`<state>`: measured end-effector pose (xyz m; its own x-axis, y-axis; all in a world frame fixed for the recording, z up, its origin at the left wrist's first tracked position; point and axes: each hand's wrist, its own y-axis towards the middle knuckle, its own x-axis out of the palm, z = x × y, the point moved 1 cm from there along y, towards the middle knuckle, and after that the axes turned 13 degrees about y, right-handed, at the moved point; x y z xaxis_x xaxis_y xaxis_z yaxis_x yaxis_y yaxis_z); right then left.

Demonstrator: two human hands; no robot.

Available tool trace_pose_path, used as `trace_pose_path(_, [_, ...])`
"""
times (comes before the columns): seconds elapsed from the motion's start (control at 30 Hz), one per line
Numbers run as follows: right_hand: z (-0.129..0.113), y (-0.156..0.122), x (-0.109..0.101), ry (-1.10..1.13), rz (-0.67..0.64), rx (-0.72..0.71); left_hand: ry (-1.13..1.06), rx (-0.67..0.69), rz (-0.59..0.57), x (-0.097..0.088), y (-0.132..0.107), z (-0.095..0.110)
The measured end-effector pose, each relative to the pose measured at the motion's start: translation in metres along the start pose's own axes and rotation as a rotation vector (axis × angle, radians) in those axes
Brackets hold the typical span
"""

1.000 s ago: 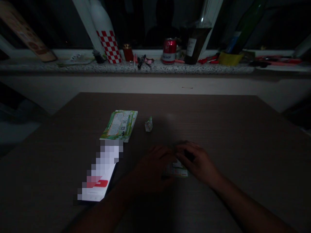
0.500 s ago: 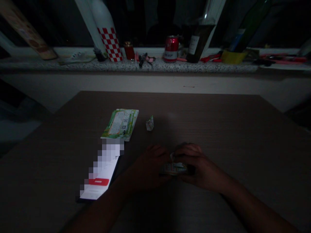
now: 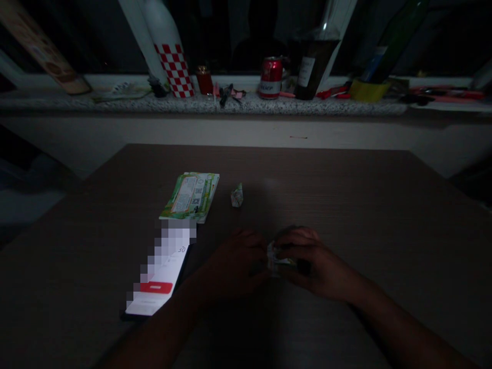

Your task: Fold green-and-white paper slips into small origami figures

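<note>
Between my two hands, low over the table, is a small piece of folded printed paper (image 3: pixel 272 259), mostly covered by fingers. My left hand (image 3: pixel 243 264) pinches its left side, with thumb below and fingers above. On the right side, my right hand (image 3: pixel 305 259) grips the paper with curled fingers. A small folded paper piece (image 3: pixel 237 196) sits on the table just beyond my left hand. To its left lies a stack of green printed paper sheets (image 3: pixel 192 197). The dim light hides the finer folds.
A lit phone (image 3: pixel 159 277) lies beside my left forearm on the wooden table (image 3: pixel 346 205). Behind, a granite window sill (image 3: pixel 246 106) carries a checkered bottle (image 3: pixel 175 69), a red can (image 3: pixel 271 77), a dark cup (image 3: pixel 311 66) and a green bottle (image 3: pixel 400 41).
The paper between my hands has been folded narrower on its left side, and my left fingertips have closed in toward the middle. The other things stay where they were.
</note>
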<state>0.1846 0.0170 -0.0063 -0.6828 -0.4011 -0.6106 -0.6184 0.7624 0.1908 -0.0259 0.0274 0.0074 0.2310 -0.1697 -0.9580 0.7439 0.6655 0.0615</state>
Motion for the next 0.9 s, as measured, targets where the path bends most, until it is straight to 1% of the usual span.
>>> trace_pose_path(0.3, [0.003,0.002,0.001,0.004,0.052,-0.037,0.018,-0.013,0.002,0.0,0.002,0.001])
trace_pose_path(0.57, [0.009,0.003,0.004,-0.013,0.08,-0.046,-0.035,-0.054,0.027,0.008,0.005,-0.003])
trace_pose_path(0.77, [0.011,0.003,0.007,-0.016,0.102,-0.061,-0.056,-0.148,0.044,0.016,0.007,-0.005])
trace_pose_path(0.9, [0.012,0.004,0.007,-0.017,0.122,-0.074,-0.057,-0.201,0.052,0.017,0.01,-0.003])
